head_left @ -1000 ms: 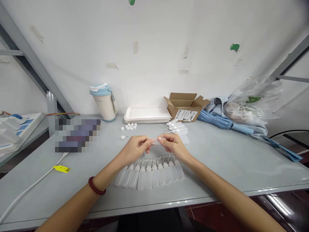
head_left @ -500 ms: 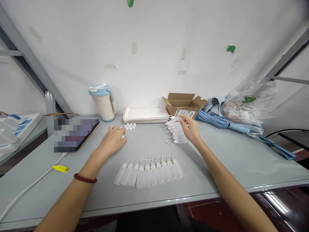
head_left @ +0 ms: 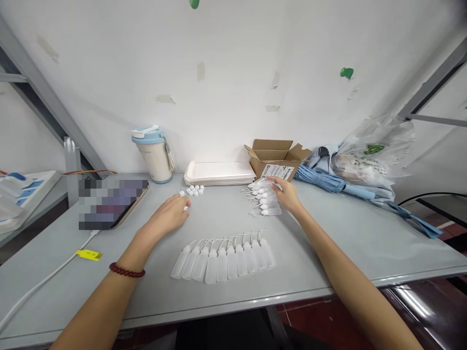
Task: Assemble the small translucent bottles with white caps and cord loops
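Observation:
My left hand [head_left: 172,212] is at the centre-left of the table, its fingers curled round a small white cap [head_left: 186,208]. Just beyond the fingertips several more white caps [head_left: 196,190] stand in a cluster. My right hand [head_left: 287,194] pinches the end of a small translucent squeeze bottle [head_left: 263,183], at the far end of a column of similar bottles [head_left: 272,212] lying on their sides, nozzle ends and thin cords to the left. Nearer me, a row of translucent bottles [head_left: 222,266] lies fanned out, their corded tops pointing away.
Along the wall stand a tumbler [head_left: 155,158], a stack of white trays [head_left: 221,171] and an open cardboard box [head_left: 279,170]. A folded blue umbrella [head_left: 321,180] and a plastic bag [head_left: 372,155] lie right. A phone [head_left: 115,204] with a white cable [head_left: 47,279] lies left.
My right hand has come down slightly with the bottle, towards the column. My left hand has drawn back a little from the cap cluster, uncovering another cap beside it.

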Tool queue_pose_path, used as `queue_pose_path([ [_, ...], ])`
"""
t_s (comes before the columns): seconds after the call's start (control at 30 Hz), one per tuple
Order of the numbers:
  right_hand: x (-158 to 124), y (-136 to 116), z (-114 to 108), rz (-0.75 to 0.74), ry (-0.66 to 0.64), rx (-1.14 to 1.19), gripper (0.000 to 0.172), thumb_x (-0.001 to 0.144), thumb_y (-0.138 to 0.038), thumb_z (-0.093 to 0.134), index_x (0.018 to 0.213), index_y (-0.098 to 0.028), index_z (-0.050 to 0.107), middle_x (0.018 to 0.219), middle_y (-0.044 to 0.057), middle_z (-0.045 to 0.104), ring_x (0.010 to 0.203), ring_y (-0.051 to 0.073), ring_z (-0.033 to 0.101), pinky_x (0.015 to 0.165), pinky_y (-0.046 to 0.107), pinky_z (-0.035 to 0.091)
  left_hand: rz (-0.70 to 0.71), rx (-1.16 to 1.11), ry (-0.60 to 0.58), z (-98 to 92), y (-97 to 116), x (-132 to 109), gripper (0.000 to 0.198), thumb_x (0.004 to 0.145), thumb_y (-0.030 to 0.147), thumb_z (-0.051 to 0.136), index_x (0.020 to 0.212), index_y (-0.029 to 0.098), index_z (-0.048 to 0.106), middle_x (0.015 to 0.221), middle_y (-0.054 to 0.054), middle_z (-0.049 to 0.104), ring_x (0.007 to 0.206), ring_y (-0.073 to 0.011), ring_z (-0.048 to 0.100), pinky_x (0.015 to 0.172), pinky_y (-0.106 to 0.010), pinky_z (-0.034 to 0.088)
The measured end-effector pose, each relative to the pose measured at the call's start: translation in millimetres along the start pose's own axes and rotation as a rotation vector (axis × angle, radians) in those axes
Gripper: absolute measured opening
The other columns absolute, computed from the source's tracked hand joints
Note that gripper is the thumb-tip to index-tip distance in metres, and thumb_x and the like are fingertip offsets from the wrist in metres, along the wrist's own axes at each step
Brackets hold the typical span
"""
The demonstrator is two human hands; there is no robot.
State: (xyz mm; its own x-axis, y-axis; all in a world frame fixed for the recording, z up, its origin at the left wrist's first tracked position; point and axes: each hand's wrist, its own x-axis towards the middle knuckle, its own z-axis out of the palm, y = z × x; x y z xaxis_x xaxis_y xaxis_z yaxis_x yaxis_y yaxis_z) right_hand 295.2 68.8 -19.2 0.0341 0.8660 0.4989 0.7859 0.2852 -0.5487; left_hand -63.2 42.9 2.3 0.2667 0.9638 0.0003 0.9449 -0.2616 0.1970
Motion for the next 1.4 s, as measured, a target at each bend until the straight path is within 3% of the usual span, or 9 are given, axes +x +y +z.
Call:
queue_pose_path([
  [0.3, 0.2, -5.4, -0.6, -0.119, 0.103, -0.064, 0.032, 0.08, -0.015, 0.041, 0.1, -0.019, 0.065, 0.111, 0.01, 0.065, 0.108, 0.026, 0.057, 0.094, 0.044, 0.041, 0.002, 0.013, -0.01, 4.6, 1.2, 1.2, 0.031, 0.078, 0.016, 0.04, 0.102, 0.013, 0.06, 0.105, -0.015, 0.062, 0.097, -0.0282, 0.059, 0.085, -0.036, 0.043],
  [0.43, -1.8, -28.8, -15.1, -0.054, 0.153, -0.052, 0.022, 0.08, -0.022, 0.049, 0.097, -0.017, 0.061, 0.097, 0.011, 0.063, 0.084, 0.022, 0.058, 0.081, 0.039, 0.045, 0.006, 0.012, 0.007, 3.1, 3.8, 0.2, 0.032, 0.077, 0.012, 0.04, 0.101, 0.013, 0.062, 0.103, -0.015, 0.064, 0.097, -0.0281, 0.059, 0.082, -0.035, 0.044],
  [0.5, -4.9, -44.6, -28.8, 0.021, 0.099, 0.032, 0.016, 0.079, -0.027, 0.054, 0.09, -0.016, 0.058, 0.085, 0.008, 0.06, 0.072, 0.018, 0.054, 0.069, 0.033, 0.045, 0.016, 0.007, 0.005, 0.8, 6.5, -0.6, 0.033, 0.075, 0.01, 0.041, 0.099, 0.013, 0.063, 0.098, -0.013, 0.066, 0.094, -0.0271, 0.06, 0.079, -0.034, 0.044],
  [0.57, -9.4, -60.1, -44.8, 0.056, -0.211, 0.232, 0.016, 0.082, -0.033, 0.054, 0.084, -0.017, 0.057, 0.073, 0.003, 0.057, 0.063, 0.014, 0.051, 0.059, 0.026, 0.042, 0.024, 0.0, 0.01, -1.8, 10.6, -1.9, 0.033, 0.072, 0.008, 0.042, 0.097, 0.013, 0.063, 0.092, -0.012, 0.067, 0.091, -0.0265, 0.061, 0.077, -0.033, 0.044],
  [0.67, -16.8, -77.9, -63.9, 0.032, -0.93, 0.409, 0.021, 0.082, -0.036, 0.056, 0.084, -0.016, 0.062, 0.072, 0.001, 0.06, 0.062, 0.011, 0.053, 0.059, 0.023, 0.044, 0.034, -0.04, 0.033, -4.0, 18.9, -4.3, 0.033, 0.069, 0.008, 0.043, 0.095, 0.012, 0.063, 0.091, -0.012, 0.067, 0.091, -0.0265, 0.061, 0.075, -0.032, 0.044],
  [0.73, -20.8, -85.1, -68.4, 0.027, -1.311, 0.435, 0.025, 0.083, -0.035, 0.056, 0.095, -0.015, 0.066, 0.073, 0.003, 0.065, 0.061, 0.011, 0.056, 0.059, 0.023, 0.045, 0.058, -0.088, 0.044, -3.4, 24.2, -5.9, 0.032, 0.068, 0.008, 0.043, 0.093, 0.012, 0.063, 0.092, -0.012, 0.067, 0.089, -0.0261, 0.061, 0.074, -0.032, 0.044],
  [0.83, -24.2, -90.1, -64.2, 0.04, -1.562, 0.388, 0.031, 0.083, -0.036, 0.056, 0.103, -0.014, 0.067, 0.075, 0.005, 0.069, 0.057, 0.01, 0.059, 0.053, 0.02, 0.045, 0.109, -0.146, 0.061, 0.1, 29.0, -7.2, 0.03, 0.068, 0.01, 0.043, 0.089, 0.013, 0.063, 0.09, -0.011, 0.067, 0.085, -0.0257, 0.061, 0.072, -0.033, 0.044],
  [1.17, -27.1, -90.9, -47.6, 0.143, -1.662, 0.16, 0.033, 0.082, -0.036, 0.054, 0.102, -0.014, 0.068, 0.073, 0.005, 0.069, 0.062, 0.013, 0.066, 0.047, 0.017, 0.042, 0.127, -0.188, 0.086, 6.8, 28.0, -4.8, 0.024, 0.07, 0.013, 0.043, 0.084, 0.015, 0.062, 0.088, -0.01, 0.065, 0.082, -0.0245, 0.061, 0.072, -0.034, 0.045],
  [1.4, -27.9, -91.9, -47.8, 0.119, -1.492, 0.175, 0.017, 0.079, -0.028, 0.058, 0.085, -0.015, 0.066, 0.059, -0.002, 0.06, 0.052, 0.01, 0.059, 0.054, 0.021, 0.043, 0.101, -0.294, 0.118, 5.9, 33.1, -4.8, 0.025, 0.069, 0.017, 0.046, 0.086, 0.014, 0.063, 0.087, -0.011, 0.065, 0.081, -0.0256, 0.061, 0.074, -0.037, 0.047],
])
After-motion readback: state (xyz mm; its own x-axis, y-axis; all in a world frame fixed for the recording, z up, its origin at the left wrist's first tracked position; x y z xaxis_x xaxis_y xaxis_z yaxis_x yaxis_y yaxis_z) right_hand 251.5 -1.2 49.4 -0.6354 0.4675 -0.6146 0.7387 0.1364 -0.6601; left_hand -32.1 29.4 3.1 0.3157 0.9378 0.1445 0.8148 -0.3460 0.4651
